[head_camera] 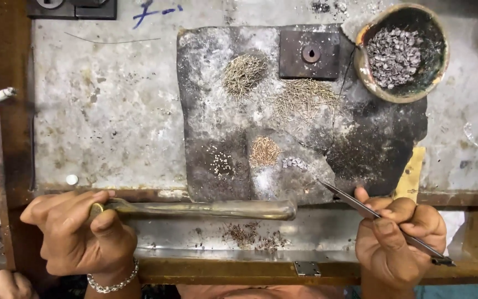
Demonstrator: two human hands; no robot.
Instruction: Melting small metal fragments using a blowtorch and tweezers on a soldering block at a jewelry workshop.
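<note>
Right grip (pixel 396 235) pinches tweezers (pixel 383 220), left grip (pixel 78 232) clasps a brass pipe (pixel 206 209) (near desk edge). Picking seems underway. Next needs steady aim at the tiny beads (pixel 294 163)

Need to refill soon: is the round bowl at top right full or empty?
Partly full: the bowl holds a heap of small grey metal bits, dark inner wall showing around it.
</note>
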